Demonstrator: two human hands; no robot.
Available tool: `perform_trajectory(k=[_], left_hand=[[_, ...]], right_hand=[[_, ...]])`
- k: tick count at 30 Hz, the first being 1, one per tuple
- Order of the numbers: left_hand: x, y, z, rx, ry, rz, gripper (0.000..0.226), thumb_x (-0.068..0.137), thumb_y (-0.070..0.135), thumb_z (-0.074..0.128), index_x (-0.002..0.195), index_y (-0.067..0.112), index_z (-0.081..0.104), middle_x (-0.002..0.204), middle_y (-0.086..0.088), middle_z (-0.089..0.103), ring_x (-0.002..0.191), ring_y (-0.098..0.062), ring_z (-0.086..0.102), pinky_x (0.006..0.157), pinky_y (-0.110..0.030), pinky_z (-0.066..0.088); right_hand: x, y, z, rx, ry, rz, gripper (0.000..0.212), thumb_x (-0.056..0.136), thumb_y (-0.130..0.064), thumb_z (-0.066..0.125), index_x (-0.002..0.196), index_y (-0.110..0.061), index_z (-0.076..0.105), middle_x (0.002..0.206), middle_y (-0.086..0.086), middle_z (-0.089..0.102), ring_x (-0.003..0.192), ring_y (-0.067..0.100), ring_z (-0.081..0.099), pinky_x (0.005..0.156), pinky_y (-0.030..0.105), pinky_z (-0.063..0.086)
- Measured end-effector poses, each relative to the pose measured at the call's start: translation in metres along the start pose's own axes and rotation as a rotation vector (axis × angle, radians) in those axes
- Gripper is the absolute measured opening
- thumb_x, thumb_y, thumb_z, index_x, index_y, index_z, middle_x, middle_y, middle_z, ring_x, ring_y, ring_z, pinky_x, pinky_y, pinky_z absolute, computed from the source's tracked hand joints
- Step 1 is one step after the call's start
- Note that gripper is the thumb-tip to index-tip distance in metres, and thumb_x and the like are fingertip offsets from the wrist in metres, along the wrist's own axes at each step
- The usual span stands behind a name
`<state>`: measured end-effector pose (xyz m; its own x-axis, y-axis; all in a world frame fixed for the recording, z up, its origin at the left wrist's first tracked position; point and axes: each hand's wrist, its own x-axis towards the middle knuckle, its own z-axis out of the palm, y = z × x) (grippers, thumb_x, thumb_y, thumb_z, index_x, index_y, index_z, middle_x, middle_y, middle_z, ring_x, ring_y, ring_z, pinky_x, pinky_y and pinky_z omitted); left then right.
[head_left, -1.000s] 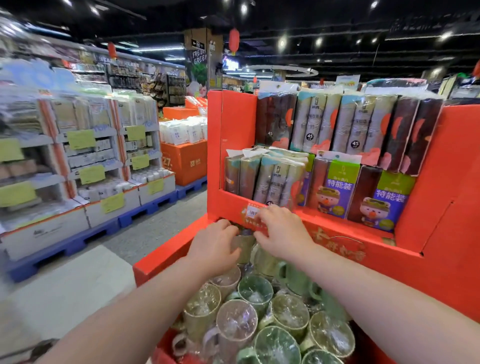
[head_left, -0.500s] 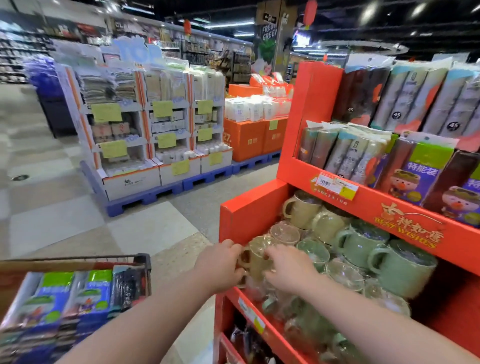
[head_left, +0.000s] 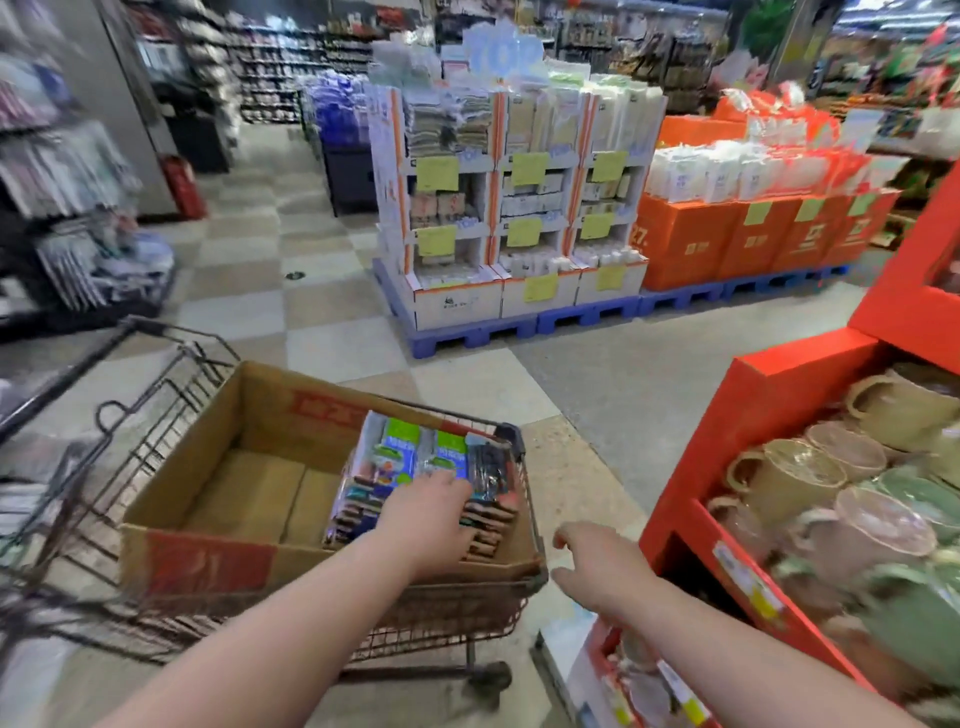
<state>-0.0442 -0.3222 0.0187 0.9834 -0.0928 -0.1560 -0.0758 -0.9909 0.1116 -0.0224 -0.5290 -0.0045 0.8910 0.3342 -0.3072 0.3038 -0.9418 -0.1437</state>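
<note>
A wire shopping cart (head_left: 156, 415) stands at the lower left with a brown cardboard box (head_left: 208, 467) in it. Several wrapped packs (head_left: 410, 462) with green and blue labels stand at the box's right end. My left hand (head_left: 431, 519) reaches over the box and lies on top of those packs; its fingers are partly hidden. My right hand (head_left: 592, 564) hovers with spread fingers between the cart and the red display stand (head_left: 769, 395), holding nothing. Wrapped beige, pink and green mugs (head_left: 810, 478) fill the stand's shelf at the right.
White display racks (head_left: 519, 208) and orange cartons (head_left: 753, 239) on blue pallets (head_left: 571, 317) stand across the aisle. Dark shelving (head_left: 62, 208) lines the left side. A red fire extinguisher (head_left: 187, 187) leans by a pillar. Checkered floor (head_left: 322, 270) lies between them.
My view has swung left from the mug shelf to the cart. Both hands left the mugs; the left now lies on the packs in the box, the right hangs free.
</note>
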Motion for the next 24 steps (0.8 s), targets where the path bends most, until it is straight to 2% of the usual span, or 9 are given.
perform_trajectory(k=[3,7,15,20,24], left_hand=[[-0.021,-0.038,0.013,0.011,-0.048,-0.066,0.045,0.091,0.039,0.05,0.132,0.02,0.045,0.137,-0.005,0.046,0.123,-0.027,0.049,0.096,-0.039,0.044],[-0.038,-0.073,0.03,0.012,-0.087,-0.13,0.044,0.091,0.042,0.049,0.13,0.021,0.045,0.133,-0.002,0.049,0.122,-0.026,0.049,0.097,-0.04,0.043],[-0.02,-0.114,0.046,-0.006,-0.157,-0.216,0.04,0.091,0.042,0.048,0.125,0.022,0.046,0.128,-0.002,0.051,0.119,-0.025,0.049,0.097,-0.039,0.042],[0.021,-0.131,0.037,-0.009,-0.15,-0.255,0.042,0.09,0.042,0.05,0.127,0.021,0.046,0.13,-0.003,0.051,0.119,-0.025,0.051,0.096,-0.038,0.043],[0.064,-0.143,0.025,0.001,-0.109,-0.291,0.045,0.091,0.04,0.05,0.132,0.022,0.044,0.127,-0.002,0.052,0.117,-0.024,0.051,0.095,-0.037,0.044]], right_hand=[[0.019,-0.047,-0.014,0.011,0.077,-0.063,0.041,0.086,-0.036,0.052,0.125,-0.027,0.053,0.124,0.004,0.06,0.114,0.028,0.057,0.089,0.035,0.047],[0.049,-0.092,-0.035,-0.021,0.137,-0.126,0.038,0.088,-0.041,0.055,0.121,-0.023,0.054,0.125,0.004,0.058,0.115,0.028,0.056,0.087,0.035,0.047],[0.119,-0.131,-0.07,-0.009,0.163,-0.214,0.041,0.088,-0.035,0.055,0.127,-0.025,0.052,0.129,0.003,0.056,0.118,0.026,0.054,0.089,0.035,0.045],[0.169,-0.128,-0.062,-0.014,0.094,-0.257,0.035,0.09,-0.031,0.049,0.123,-0.021,0.053,0.128,0.004,0.057,0.118,0.028,0.054,0.088,0.036,0.046],[0.203,-0.117,-0.045,-0.026,-0.015,-0.278,0.035,0.093,-0.035,0.049,0.124,-0.019,0.053,0.128,0.006,0.057,0.118,0.028,0.054,0.088,0.033,0.045]])
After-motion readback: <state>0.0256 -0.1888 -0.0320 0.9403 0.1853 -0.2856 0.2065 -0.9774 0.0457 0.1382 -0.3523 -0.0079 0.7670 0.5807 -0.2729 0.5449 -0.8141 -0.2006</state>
